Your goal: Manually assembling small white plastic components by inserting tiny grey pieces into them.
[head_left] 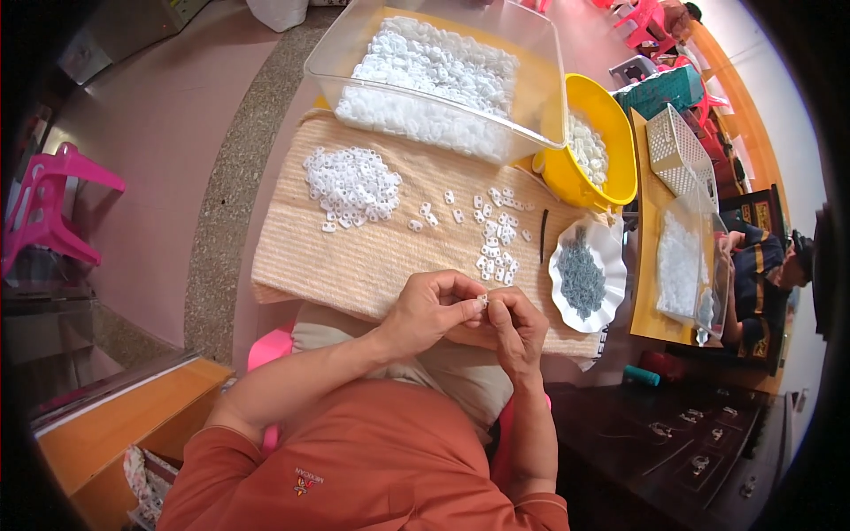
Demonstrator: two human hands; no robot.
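Observation:
Both my hands meet over the near edge of the towel-covered table (345,279). A small white plastic piece (482,301) is pinched between thumb and finger of my left hand (434,305). My right hand (518,327) closes at the same piece; whether its fingertips hold some tiny part as well is hidden. Just beyond lie scattered white pieces with holes (498,234), and a larger heap of them (352,184) sits farther left. A white wavy-rimmed dish (611,265) to the right holds small grey-blue parts (582,276). Beside it lies a thin black strip (544,236).
A large clear bin (434,115) full of white pieces stands at the table's far side. Right of it is a yellow bucket (627,146). A co-worker (766,279) sits at another table with a clear tray (719,292). Pink stools (62,203) stand around.

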